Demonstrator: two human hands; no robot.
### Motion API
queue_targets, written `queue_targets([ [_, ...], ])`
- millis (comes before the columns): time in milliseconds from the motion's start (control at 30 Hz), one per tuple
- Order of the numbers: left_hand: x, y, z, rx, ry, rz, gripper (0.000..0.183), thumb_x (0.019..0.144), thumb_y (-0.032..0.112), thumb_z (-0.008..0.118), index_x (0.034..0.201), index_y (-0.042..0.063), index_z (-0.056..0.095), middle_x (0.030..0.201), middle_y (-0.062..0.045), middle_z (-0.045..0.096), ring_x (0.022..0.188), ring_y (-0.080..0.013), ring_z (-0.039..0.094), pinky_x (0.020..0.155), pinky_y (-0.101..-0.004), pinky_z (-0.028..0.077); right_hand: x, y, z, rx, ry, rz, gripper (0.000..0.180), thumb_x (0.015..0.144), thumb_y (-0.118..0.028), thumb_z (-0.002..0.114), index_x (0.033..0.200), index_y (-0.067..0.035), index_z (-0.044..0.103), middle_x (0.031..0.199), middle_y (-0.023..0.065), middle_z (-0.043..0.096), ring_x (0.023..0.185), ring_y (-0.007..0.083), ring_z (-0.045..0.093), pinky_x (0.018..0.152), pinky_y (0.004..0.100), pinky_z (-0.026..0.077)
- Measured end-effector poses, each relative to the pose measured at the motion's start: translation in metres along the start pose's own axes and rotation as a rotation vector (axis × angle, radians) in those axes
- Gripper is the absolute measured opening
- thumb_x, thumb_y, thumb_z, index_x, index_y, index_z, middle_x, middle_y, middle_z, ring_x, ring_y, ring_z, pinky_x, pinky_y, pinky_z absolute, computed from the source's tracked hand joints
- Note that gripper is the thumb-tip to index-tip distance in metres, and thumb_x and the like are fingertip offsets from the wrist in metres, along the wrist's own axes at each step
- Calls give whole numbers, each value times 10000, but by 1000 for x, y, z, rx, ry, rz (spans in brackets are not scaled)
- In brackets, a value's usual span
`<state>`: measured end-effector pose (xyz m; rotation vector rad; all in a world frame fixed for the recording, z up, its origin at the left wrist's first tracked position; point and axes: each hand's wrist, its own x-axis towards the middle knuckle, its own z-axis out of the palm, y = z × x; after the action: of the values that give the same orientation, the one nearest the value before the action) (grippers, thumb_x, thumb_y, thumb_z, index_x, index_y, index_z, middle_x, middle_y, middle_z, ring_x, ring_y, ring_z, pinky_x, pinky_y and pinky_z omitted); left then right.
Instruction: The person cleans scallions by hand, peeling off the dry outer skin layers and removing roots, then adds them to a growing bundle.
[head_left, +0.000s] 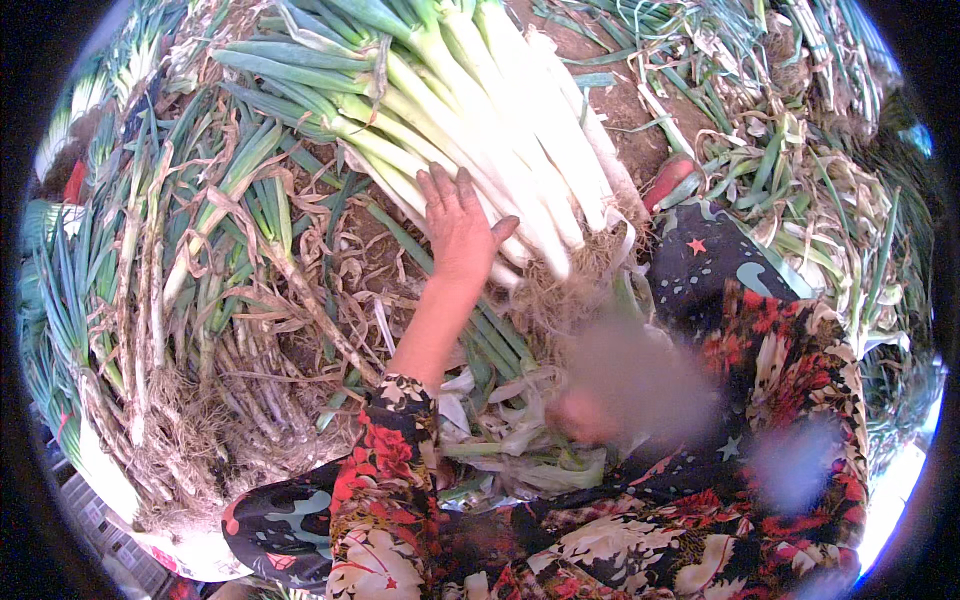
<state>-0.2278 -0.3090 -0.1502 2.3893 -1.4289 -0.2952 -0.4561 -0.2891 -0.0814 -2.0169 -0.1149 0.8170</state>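
A row of large green onions with white stalks (480, 142) lies in front of me, leaves toward the top and roots (592, 259) toward me. My left hand (457, 221) rests flat on the stalks at the row's left side, fingers and thumb spread. Near my lap, at the centre right, my right hand (581, 412) shows only in part, behind a grey blur on the view; whether it holds anything is hidden. Stripped pale leaves (525, 457) lie between my legs, beside this hand.
Unpeeled green onions with dry leaves and dirty roots (180, 405) are piled at the left. Loose leaves and peelings (795, 195) cover the ground at the right. Brown soil (637, 127) shows beyond the row. A grey plastic crate (94, 517) stands at the lower left.
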Motion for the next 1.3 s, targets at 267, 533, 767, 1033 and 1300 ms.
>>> queue_targets([
  [267, -15, -1, -14, -28, 72, 114, 642, 753, 282, 661, 1210, -76, 386, 1322, -306, 271, 1293, -418, 184, 1064, -475, 195, 7, 24, -56, -538, 820, 203, 331, 725, -109, 536, 1028, -19, 439, 915, 135, 496, 848, 293, 573, 612, 376, 517],
  [533, -81, 12, -14, -75, -66, 256, 396, 706, 204, 680, 1040, 27, 562, 1203, -186, 445, 1230, -330, 334, 1005, -519, 261, 25, 45, -76, -230, 925, 305, 459, 699, -39, 557, 1132, -30, 405, 1055, 186, 437, 877, 374, 538, 730, 423, 489],
  [767, -90, -5, -17, 18, -143, 361, 418, 711, 263, 658, 1064, 64, 553, 1155, -92, 517, 1174, -244, 409, 994, -518, 249, 24, 50, -91, -86, 1005, 426, 551, 670, -58, 575, 1170, -47, 344, 1045, 235, 430, 849, 416, 535, 741, 448, 479],
  [1033, -88, -8, -14, 21, -87, 339, 356, 731, 202, 628, 1050, 60, 559, 1139, -112, 554, 1134, -248, 470, 981, -516, 259, 51, 22, -127, -300, 1160, 89, 166, 774, -133, 573, 924, -64, 562, 833, 134, 554, 722, 331, 584, 640, 420, 492],
  [1300, 37, 27, -60, -157, 245, 452, 452, 698, 191, 691, 1066, -1, 512, 1187, -204, 440, 1182, -383, 355, 947, -510, 294, 76, 66, -277, -91, 1555, 167, 217, 798, -200, 539, 773, 2, 613, 698, 232, 588, 667, 384, 584, 637, 451, 464],
])
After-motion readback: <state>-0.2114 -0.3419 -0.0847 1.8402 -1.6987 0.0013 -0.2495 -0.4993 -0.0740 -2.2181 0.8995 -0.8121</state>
